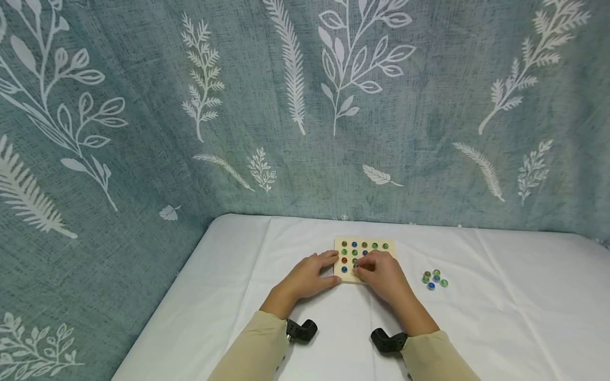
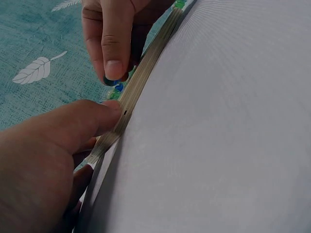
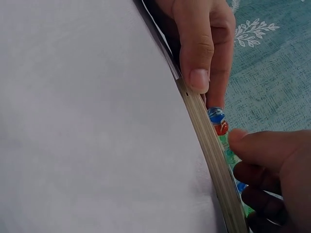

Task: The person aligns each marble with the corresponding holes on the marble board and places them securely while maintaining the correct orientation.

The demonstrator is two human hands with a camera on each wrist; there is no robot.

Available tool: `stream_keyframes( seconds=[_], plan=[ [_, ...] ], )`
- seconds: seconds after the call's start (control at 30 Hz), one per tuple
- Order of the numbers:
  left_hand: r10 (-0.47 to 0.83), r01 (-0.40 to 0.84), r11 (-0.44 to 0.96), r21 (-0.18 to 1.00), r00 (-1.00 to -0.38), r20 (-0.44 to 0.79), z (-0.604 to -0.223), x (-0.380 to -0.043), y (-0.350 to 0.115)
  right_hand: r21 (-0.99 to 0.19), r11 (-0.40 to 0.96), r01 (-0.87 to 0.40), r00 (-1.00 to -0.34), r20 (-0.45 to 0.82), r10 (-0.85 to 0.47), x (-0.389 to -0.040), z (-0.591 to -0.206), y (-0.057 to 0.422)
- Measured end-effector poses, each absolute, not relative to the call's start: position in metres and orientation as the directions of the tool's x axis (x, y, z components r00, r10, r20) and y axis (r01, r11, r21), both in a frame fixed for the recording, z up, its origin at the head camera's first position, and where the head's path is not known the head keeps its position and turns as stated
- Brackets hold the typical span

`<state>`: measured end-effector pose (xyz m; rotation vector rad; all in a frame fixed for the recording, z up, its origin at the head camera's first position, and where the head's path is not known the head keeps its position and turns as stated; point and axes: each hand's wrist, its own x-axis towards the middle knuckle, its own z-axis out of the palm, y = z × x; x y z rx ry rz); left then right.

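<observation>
A light wooden board [image 1: 350,278] with rows of round hollows lies on the white cloth, and coloured glass marbles sit in many of them. My left hand [image 1: 307,275] holds the board at its near left corner, the thumb [image 2: 109,114] against the near edge and the fingers along the left side. Over the front row, my right hand [image 1: 383,272] pinches a dark blue marble [image 2: 109,81] between thumb and fingertips, close above the board. A blue marble [image 3: 215,115] and a red marble [image 3: 222,128] show at the board's left end. The right hand covers the board's right front part.
Several loose marbles [image 1: 431,286], green, blue and brownish, lie in a cluster on the cloth to the right of the board. A white cloth [image 1: 500,317] covers the table. Behind and to the left hangs a teal curtain [image 1: 429,159] with white leaf prints.
</observation>
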<state>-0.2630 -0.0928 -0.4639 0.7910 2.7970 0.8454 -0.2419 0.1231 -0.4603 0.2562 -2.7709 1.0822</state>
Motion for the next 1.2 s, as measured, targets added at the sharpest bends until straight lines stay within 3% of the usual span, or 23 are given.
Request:
stream_keyframes(
  seconds=[1.2],
  plan=[
    [0.524,0.461,0.705,0.539,-0.851,0.042,-0.4636,-0.2621,-0.0929,-0.647,0.736,-0.198,-0.979,0.164,-0.119,-0.2399,-0.4566,0.1248]
  ],
)
